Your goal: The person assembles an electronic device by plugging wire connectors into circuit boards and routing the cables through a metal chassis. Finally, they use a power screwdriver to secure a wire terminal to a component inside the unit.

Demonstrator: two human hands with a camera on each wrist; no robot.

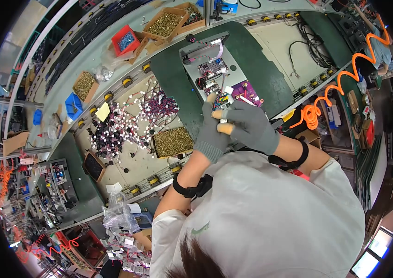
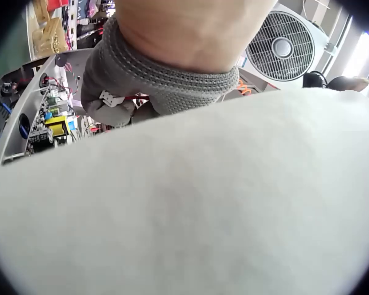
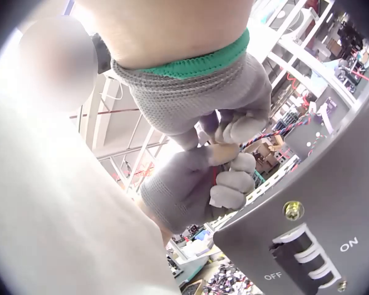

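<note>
Both hands wear grey gloves and meet over the near end of a grey metal case (image 1: 238, 73) fitted with circuit boards. My left hand (image 1: 211, 127) has its fingers curled round a wire cable with a white connector (image 2: 111, 98), which shows at its fingers in the left wrist view. Close against it, my right hand (image 1: 251, 124) pinches the cable with thumb and fingers. Twisted red, blue and black wires (image 3: 277, 131) run from the fingers toward the case. A purple circuit board (image 1: 246, 94) lies beside the hands. In the right wrist view, a black ON/OFF rocker switch (image 3: 298, 261) sits on the case wall.
The case stands on a dark green board (image 1: 270, 69) over a roller line. Left of it lie heaped wire connectors (image 1: 118, 125) and a box of brass screws (image 1: 173, 142). A red bin (image 1: 125, 41) stands behind. An orange coiled hose (image 1: 314, 116) hangs at right.
</note>
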